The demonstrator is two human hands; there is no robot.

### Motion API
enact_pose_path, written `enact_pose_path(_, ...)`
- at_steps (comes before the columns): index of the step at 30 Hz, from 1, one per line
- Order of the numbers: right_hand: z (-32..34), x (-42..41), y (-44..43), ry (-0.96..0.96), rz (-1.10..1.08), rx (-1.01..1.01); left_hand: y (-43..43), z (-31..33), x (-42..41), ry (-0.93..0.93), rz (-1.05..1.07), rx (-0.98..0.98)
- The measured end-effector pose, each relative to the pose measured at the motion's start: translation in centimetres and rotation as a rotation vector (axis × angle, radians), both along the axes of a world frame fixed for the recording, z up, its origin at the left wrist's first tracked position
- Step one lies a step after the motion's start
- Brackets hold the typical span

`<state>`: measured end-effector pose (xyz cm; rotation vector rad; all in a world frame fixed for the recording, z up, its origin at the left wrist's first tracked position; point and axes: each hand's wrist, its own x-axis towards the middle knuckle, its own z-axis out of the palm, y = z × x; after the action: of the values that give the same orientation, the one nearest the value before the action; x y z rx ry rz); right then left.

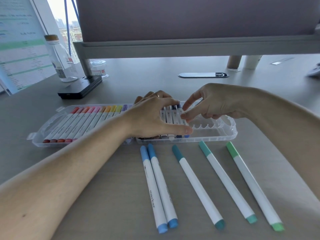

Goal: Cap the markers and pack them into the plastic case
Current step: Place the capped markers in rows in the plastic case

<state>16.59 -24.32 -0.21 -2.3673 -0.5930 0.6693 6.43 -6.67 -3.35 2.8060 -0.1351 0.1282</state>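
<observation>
The left grip (152, 118) lies spread flat over the packed row in the case (231, 126), fingers straight and thumb against the near ends. Just to its right, the right grip (213, 103) pinches the last marker (184, 122) between thumb and forefinger over its slot. Pressed off-line, it could ride over the notch and lift its neighbours. Five loose markers (197, 186), seemingly capped, lie on the bench (103, 187), nearer than both grips.
</observation>
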Motion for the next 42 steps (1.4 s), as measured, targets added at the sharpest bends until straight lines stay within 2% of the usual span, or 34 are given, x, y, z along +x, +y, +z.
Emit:
enact_pose_path(8, 0.1, -0.3, -0.1, -0.048, 0.014, -0.02, 0.3, -0.3, 0.3, -0.003, -0.008, 0.049)
enact_pose_path(28, 0.1, -0.2, 0.0, -0.086, 0.023, -0.023, 0.1, -0.2, 0.2, 0.001, -0.018, 0.034)
enact_pose_path(32, 0.4, -1.1, -0.1, -0.19, 0.021, -0.025, 0.1, -0.3, 0.3, -0.005, -0.01, 0.033)
enact_pose_path(36, 1.5, -3.7, -1.1, -0.279, 0.039, 0.075, 0.0, -0.4, 0.2, -0.024, -0.017, 0.021)
enact_pose_path(42, 1.4, -9.6, -1.0, -0.368, 0.225, -0.033, 0.4, -0.6, 0.3, -0.046, -0.024, 0.028)
